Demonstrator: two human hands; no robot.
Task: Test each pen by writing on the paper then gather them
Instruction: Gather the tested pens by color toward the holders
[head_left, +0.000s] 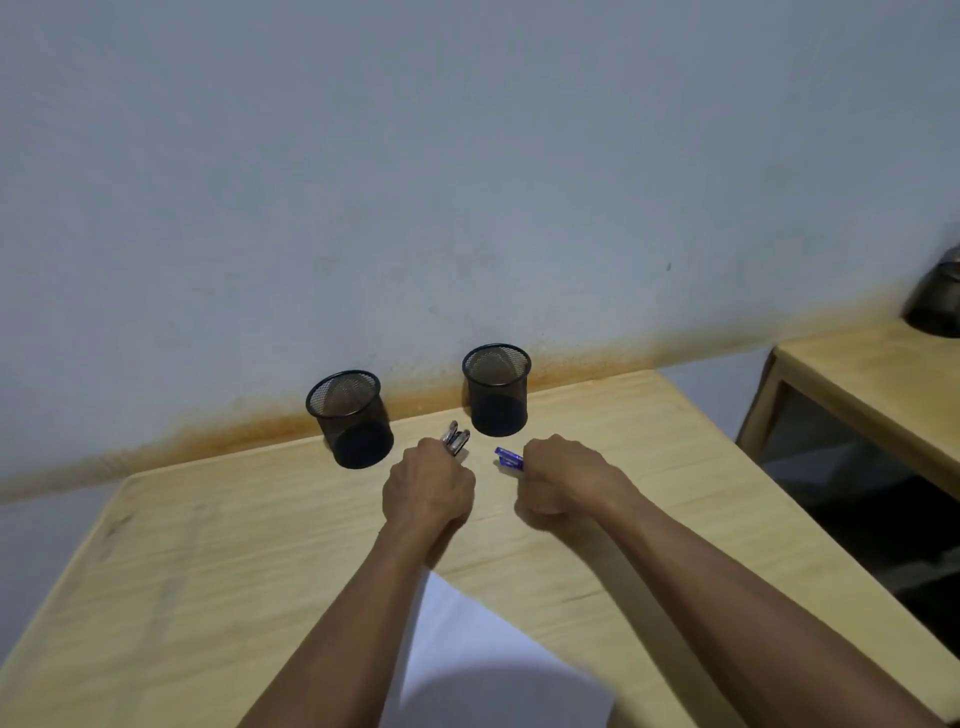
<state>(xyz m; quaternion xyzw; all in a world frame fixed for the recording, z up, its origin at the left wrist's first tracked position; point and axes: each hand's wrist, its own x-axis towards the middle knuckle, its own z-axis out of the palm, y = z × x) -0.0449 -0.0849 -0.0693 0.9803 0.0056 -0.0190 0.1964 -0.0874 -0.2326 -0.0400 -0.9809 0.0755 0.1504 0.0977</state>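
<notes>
Left hand (428, 480) clenched round a bundle of silver-grey pens (456, 439), tips poking up and away past the knuckles toward the wall. Right hand (563, 480) clenched round a bundle of purple pens (509, 459), ends sticking out leftward toward the other fist. Both fists low over the wooden worktop (208, 545), close together but apart; exact count of pens in either grip not readable.

2 black mesh pen cups at the back edge against the wall: left mesh cup (350, 418) just beyond and left of the left fist, right mesh cup (497, 389) beyond the gap between the 2 fists, mouth upward, nothing visible inside either. White paper (467, 649) near the front edge, partly under the forearms, no writing visible on the part that shows.

Probably the gathering stage, with pens already sorted by colour into the 2 hands. Deciding relation for the drop: silver-grey bundle's long axis already points up and away, roughly between the 2 cups, with the left cup nearer that hand. Purple bundle lies nearly level and crosswise, so would need tipping upright before entering the right cup, which stands up and left of the right fist. Risk: a loose pen slipping sideways off a rim.
</notes>
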